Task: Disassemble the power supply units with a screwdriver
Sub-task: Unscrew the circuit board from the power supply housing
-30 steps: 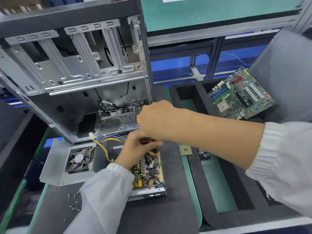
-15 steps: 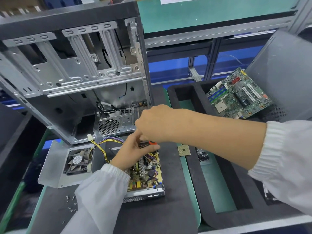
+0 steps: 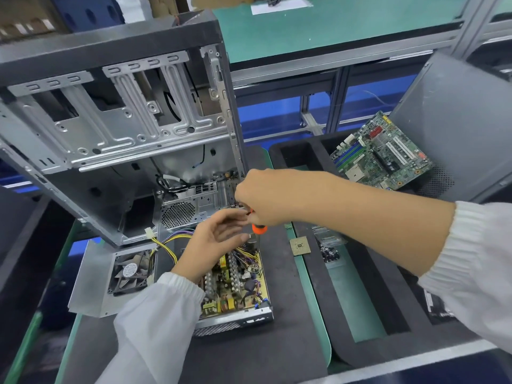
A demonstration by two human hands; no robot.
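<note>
An opened power supply unit (image 3: 235, 284) lies on the black mat, its yellow circuit board and coloured wires exposed. Its metal lid with the fan (image 3: 110, 273) lies flat to the left. My right hand (image 3: 263, 198) grips an orange-handled screwdriver (image 3: 259, 230), shaft pointing down at the unit's far end. Just left of the screwdriver, my left hand (image 3: 213, 239) hovers over the board with fingers relaxed and spread. The screwdriver tip is hidden among the wires.
An empty grey computer case (image 3: 116, 128) stands tilted behind the unit. A CPU chip (image 3: 299, 245) and a pile of screws (image 3: 329, 253) lie to the right. A motherboard (image 3: 382, 153) leans in a black foam tray (image 3: 360, 314) against a grey panel (image 3: 457, 128).
My left hand has let go and drawn back from the screwdriver, its fingers spreading. My right hand has lifted a little, so the orange handle now shows.
</note>
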